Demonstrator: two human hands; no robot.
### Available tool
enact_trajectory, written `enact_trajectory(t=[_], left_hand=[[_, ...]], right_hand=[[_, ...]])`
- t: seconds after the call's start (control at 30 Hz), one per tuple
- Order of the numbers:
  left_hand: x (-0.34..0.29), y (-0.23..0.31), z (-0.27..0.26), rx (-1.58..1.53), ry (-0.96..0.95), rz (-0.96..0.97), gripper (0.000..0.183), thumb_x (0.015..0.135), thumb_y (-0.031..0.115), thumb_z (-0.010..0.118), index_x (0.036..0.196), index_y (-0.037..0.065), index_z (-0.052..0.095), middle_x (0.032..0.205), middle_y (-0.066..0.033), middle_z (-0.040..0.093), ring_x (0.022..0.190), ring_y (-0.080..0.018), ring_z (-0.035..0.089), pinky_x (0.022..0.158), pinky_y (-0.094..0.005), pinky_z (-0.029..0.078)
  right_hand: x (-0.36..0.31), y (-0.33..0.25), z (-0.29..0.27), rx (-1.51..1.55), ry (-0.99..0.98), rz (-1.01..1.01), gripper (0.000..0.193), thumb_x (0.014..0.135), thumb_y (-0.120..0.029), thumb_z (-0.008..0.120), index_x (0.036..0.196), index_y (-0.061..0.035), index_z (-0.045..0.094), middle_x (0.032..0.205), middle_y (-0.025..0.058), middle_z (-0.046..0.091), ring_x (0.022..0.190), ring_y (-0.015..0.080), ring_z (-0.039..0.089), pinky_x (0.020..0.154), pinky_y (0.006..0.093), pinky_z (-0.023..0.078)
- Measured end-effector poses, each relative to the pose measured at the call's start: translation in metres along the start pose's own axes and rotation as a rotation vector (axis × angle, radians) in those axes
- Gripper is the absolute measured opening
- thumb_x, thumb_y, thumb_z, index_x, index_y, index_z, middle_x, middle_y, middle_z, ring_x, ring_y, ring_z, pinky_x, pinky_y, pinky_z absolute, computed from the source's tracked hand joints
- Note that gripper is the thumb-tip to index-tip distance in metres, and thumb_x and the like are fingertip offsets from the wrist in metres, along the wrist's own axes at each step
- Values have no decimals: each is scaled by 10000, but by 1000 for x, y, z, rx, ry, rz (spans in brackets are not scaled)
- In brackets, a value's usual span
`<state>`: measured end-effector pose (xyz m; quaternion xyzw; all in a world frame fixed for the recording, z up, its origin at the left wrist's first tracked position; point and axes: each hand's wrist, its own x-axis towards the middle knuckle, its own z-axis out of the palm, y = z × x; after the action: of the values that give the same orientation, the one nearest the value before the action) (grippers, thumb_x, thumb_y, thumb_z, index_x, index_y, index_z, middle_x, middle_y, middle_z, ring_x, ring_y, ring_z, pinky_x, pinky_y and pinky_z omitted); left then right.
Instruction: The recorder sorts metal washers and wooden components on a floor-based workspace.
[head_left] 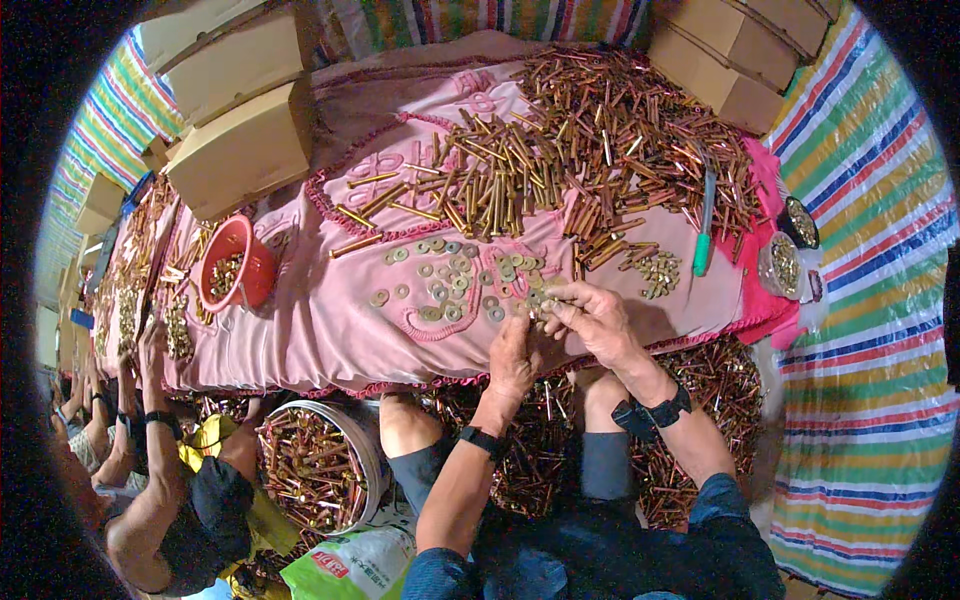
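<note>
My left hand (513, 358) and my right hand (598, 320) meet over the near edge of a pink cloth (350, 340). Both have their fingers pinched together around something small; it looks metallic, but its kind is too hidden to tell. Just beyond my fingertips, many flat round washers (440, 290) lie scattered on the cloth. A small heap of brass-coloured nuts (660, 274) sits to the right of my right hand. Farther off, loose long bolts (495, 200) run into a large coppery pile of bolts (620, 120) at the far right.
A teal-and-green pen-like tool (703, 225) lies right of the nuts. A red bucket (262, 265) holding small metal parts stands left, near cardboard boxes (240, 150). Clear containers (783, 265) sit at the right edge. Below is a white bucket (372, 455) of bolts. Another person's hands (152, 350) work at left.
</note>
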<state>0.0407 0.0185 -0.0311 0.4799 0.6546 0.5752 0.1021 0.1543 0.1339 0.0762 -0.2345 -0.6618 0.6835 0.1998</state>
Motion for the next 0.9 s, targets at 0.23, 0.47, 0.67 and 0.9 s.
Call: enact_trajectory(t=[0.23,0.47,0.67,0.9], left_hand=[[2,8,-4,49,28,79,618,716,-39,566,1327,38,511,943,-200,594,860,-433,595,717,-470,502],[1,10,-6,34,7,68,604,700,-71,574,1288,54,515,930,-186,563,875,-420,581,721,-485,490],[5,15,-6,79,25,106,600,704,-74,575,1288,53,518,936,-186,562,897,-417,584,730,-480,495],[2,10,-9,-4,-43,74,608,696,-78,580,1288,44,508,979,-198,555,890,-429,583,730,-479,498]], right_hand=[[4,-4,12,-394,53,-223,230,924,-48,641,1145,1,684,968,43,677,793,120,617,725,255,507],[3,-13,18,-611,72,-355,244,853,-11,652,1094,7,687,917,99,640,832,184,630,740,306,510],[2,-18,17,-539,74,-288,186,840,-52,708,1024,-25,702,889,137,657,842,296,666,736,360,527],[2,-23,16,-646,66,-344,208,831,-54,736,1027,-8,685,863,86,648,757,172,631,687,302,515]])
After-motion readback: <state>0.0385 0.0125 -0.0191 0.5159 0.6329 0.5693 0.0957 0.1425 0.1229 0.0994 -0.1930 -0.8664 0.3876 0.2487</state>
